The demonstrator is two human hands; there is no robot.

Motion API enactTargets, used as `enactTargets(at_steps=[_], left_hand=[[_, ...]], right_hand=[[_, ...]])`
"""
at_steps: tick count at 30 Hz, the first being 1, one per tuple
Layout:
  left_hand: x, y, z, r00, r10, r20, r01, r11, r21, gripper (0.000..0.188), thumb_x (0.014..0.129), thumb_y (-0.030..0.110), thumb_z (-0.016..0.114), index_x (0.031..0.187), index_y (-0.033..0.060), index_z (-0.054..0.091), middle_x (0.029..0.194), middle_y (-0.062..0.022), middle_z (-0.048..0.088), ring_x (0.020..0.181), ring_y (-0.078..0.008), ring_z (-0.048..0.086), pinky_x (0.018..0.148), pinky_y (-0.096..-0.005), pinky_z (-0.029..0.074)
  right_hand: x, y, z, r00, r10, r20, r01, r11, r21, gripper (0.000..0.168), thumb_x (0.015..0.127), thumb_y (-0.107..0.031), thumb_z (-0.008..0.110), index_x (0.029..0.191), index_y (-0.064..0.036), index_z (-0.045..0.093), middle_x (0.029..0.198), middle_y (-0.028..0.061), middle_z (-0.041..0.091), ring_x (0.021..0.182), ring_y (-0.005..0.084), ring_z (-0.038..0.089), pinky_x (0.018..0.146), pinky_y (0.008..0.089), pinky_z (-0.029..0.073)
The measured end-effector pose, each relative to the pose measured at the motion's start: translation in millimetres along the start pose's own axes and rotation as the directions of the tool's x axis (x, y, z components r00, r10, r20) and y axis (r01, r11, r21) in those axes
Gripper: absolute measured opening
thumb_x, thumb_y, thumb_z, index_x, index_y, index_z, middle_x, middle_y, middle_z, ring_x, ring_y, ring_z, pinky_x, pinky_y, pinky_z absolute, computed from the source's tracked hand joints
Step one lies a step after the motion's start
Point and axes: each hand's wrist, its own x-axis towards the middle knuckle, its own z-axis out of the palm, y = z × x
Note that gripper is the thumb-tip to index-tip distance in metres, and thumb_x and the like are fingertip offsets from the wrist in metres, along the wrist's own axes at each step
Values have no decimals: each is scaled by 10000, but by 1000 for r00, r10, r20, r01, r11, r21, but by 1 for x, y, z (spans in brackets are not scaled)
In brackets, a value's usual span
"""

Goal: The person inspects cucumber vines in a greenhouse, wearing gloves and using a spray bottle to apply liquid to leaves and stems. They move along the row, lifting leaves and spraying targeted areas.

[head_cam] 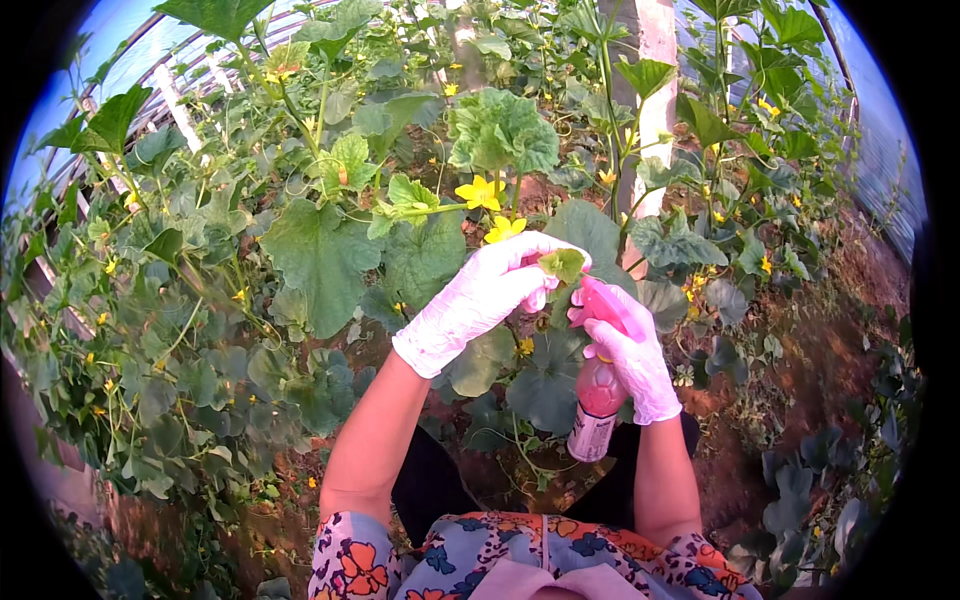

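My left hand (487, 289), in a thin pale glove, pinches a small green leaf (562, 264) between thumb and fingers; what lies behind the leaf is hidden. Also gloved, my right hand (626, 349) grips a spray bottle (600, 390) by its neck and pink trigger head (609, 306). The bottle hangs upright, with pink liquid in it and a printed label on its lower part. Its nozzle is right beside the leaf. Just above my left hand are two yellow flowers (480, 193) on the vine.
Leafy vines with yellow flowers surround me inside a plastic-covered greenhouse. A pale post (656, 97) rises ahead, right of centre. A broad leaf (322, 262) spreads to the left of my hands. Reddish soil (810, 352) shows at the right.
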Motion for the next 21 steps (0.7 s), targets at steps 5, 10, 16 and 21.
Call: enactTargets(at_steps=[5, 10, 16, 21], left_hand=[[-3, 11, -22, 996, -67, -53, 62, 994, -93, 305, 994, 251, 553, 1158, 6, 630, 922, -40, 644, 788, -102, 601, 738, -259, 514], [-6, 3, -11, 983, 5, -186, 14, 995, 101, 181, 971, 170, 560, 1057, 42, 653, 882, -12, 633, 740, -50, 528, 654, -202, 441], [-16, -17, -10, 899, 289, -329, -238, 953, 187, 225, 948, 96, 531, 1126, 66, 666, 835, 23, 642, 603, 7, 420, 533, -164, 343], [-95, -84, 19, 918, -155, -364, 340, 780, 526, 238, 953, 176, 564, 1142, 48, 632, 850, -72, 707, 668, -112, 627, 631, -281, 507]], right_hand=[[-7, 4, 0, 997, -65, 32, 67, 995, -74, 403, 896, -71, 592, 1296, -35, 568, 1128, 33, 638, 972, 89, 609, 681, 213, 500], [-44, 0, -7, 996, -29, 81, 45, 980, -195, 485, 867, -24, 594, 1348, -8, 540, 1249, 71, 614, 1060, 137, 623, 747, 236, 513], [-64, 48, -8, 958, 87, 274, -15, 967, -253, 449, 808, -47, 638, 1244, 45, 583, 1224, 121, 624, 1004, 190, 623, 938, 330, 480], [-65, 67, -10, 977, 43, 210, 3, 977, -211, 451, 813, -26, 629, 1256, 40, 582, 1209, 120, 623, 1018, 196, 620, 946, 332, 479]])
